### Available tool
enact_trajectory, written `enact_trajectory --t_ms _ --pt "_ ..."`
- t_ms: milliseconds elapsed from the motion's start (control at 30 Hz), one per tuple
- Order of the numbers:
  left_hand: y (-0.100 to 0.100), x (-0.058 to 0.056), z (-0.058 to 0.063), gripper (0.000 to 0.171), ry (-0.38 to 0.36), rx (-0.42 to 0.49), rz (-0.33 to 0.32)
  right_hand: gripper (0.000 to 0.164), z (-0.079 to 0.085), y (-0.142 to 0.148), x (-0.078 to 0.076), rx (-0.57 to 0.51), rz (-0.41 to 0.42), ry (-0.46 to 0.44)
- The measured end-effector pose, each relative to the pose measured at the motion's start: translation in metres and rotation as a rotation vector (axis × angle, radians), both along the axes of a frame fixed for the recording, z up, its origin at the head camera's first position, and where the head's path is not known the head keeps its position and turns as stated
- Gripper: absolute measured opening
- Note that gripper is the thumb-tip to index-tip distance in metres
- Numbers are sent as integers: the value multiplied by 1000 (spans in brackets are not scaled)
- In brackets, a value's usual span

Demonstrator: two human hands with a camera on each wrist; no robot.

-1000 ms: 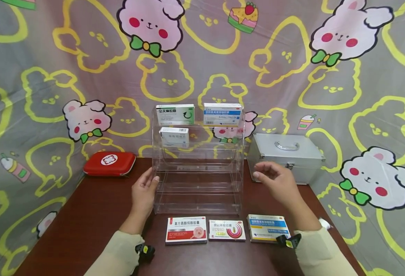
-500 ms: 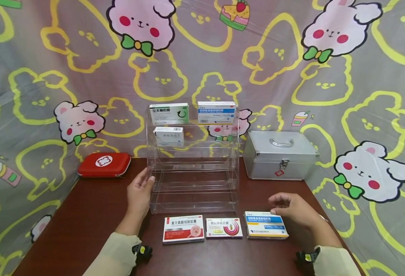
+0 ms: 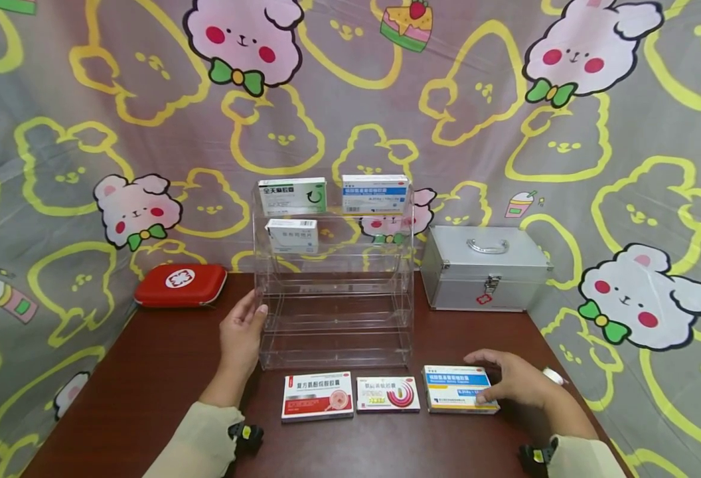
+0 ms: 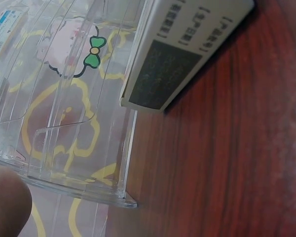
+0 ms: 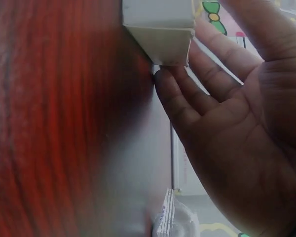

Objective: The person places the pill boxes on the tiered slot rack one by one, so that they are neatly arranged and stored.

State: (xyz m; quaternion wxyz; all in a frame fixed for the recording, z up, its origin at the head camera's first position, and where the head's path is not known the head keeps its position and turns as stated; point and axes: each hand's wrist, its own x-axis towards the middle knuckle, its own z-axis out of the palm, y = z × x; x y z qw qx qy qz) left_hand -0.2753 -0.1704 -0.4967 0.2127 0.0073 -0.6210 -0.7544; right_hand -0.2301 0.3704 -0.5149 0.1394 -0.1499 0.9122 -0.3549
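Observation:
In the head view, a clear tiered display rack stands on the dark red table. My left hand holds its left side edge, thumb toward the front. My right hand grips the right end of a blue, white and yellow medicine box, thumb over its front and fingers along its far side. The right wrist view shows the fingers right at the end of that box. To its left lie a pink-ringed medicine box and a red and white medicine box.
The rack's upper tiers carry a green and white box, a blue and white box and a smaller white box. A red zip case stands behind left, a silver case behind right. Patterned cloth surrounds the table.
My right hand has come down from beside the rack to the blue, white and yellow medicine box and taken hold of its right end. My left hand has stayed on the rack.

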Motion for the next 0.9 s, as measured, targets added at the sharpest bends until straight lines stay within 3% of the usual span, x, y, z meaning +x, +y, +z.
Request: enact_trajectory --t_ms 300,467,733,900 --pt "2 -1 0 46 23 2 -4 81 2 0 3 168 75 138" --pt "2 -2 0 45 29 7 -3 79 3 -2 3 180 65 130" --pt "1 -2 0 46 25 8 13 84 5 -7 -11 204 -161 101" --pt "1 0 -1 46 20 10 0 58 9 -7 -19 191 -318 174"
